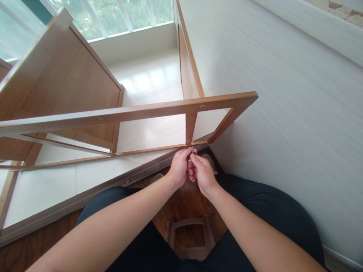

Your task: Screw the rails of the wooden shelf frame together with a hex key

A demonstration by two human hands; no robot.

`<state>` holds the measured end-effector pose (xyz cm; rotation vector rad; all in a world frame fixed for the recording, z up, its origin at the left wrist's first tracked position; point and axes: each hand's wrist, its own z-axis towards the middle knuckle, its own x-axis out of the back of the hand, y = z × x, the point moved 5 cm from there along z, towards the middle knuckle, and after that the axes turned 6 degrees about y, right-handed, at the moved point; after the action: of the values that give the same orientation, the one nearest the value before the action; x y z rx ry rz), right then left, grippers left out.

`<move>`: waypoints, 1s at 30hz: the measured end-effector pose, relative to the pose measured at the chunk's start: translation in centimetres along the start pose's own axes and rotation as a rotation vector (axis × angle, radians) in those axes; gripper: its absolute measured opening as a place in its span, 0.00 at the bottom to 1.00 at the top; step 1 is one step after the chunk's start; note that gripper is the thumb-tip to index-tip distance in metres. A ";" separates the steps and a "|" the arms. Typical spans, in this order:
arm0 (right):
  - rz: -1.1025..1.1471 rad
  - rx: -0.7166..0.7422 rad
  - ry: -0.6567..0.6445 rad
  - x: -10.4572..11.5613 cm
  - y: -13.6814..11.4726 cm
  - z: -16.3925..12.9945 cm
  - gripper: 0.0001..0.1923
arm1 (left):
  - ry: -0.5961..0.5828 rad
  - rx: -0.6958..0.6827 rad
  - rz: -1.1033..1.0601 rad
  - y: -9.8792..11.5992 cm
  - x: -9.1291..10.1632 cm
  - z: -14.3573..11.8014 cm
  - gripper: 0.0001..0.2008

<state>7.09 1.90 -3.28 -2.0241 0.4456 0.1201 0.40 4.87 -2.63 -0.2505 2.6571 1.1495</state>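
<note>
A thin metal hex key [193,149] reaches up to the lower rail of a wooden frame [159,108], where an upright crosspiece [191,126] meets it. My right hand [204,174] pinches the key between thumb and fingers. Close against it, my left hand [179,168] is also closed around the key, near the rail. The fingers partly cover the tool, and its tip at the wood is too small to make out. On the frame's upper rail, a round metal bolt head [202,106] shows above the crosspiece.
A wooden side panel [189,56] stands behind the frame along the white wall [272,113]. To the left is a larger wooden panel [70,83]. The pale raised floor [150,132] ends in a step. Between my legs stands a brown plastic stool [208,234].
</note>
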 end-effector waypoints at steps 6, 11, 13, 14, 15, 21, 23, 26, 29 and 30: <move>-0.268 0.052 0.010 0.3 -0.1 0.2 0.24 | 0.011 -0.007 -0.020 0.0 0.2 0.3 0.21; -0.673 0.146 0.021 0.4 -0.4 0.1 0.21 | 0.069 -0.145 -0.058 0.6 0.9 1.0 0.13; -0.841 0.166 -0.012 0.0 -0.6 0.0 0.19 | 0.075 -0.180 -0.048 0.7 1.1 1.2 0.14; -0.922 0.176 -0.034 -0.2 -0.8 -0.1 0.19 | 0.077 -0.192 -0.036 0.7 1.2 1.2 0.14; -1.002 0.188 -0.060 -0.5 -1.0 -0.2 0.18 | 0.077 -0.204 -0.021 0.7 1.3 1.3 0.15; -1.441 0.226 -0.298 -1.1 -1.5 -1.3 0.17 | 0.039 -0.272 0.174 1.1 2.1 1.0 0.20; -1.544 0.221 -0.404 -1.2 -1.3 -1.8 0.14 | 0.004 -0.327 0.284 1.7 2.4 0.3 0.19; -1.627 0.227 -0.535 -1.5 -1.1 -2.4 0.12 | -0.054 -0.444 0.469 2.6 2.9 -1.8 0.11; -1.615 0.295 -0.558 -2.0 -2.1 -2.4 0.09 | -0.015 -0.580 0.585 3.3 4.7 -4.7 0.10; -1.589 0.344 -0.546 -2.3 -2.8 -2.3 0.09 | 0.056 -0.701 0.625 3.9 5.7 -5.9 0.10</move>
<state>5.74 1.61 0.78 -1.4036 -1.3843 -0.3544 -6.86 2.83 2.40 0.4825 2.3162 2.2655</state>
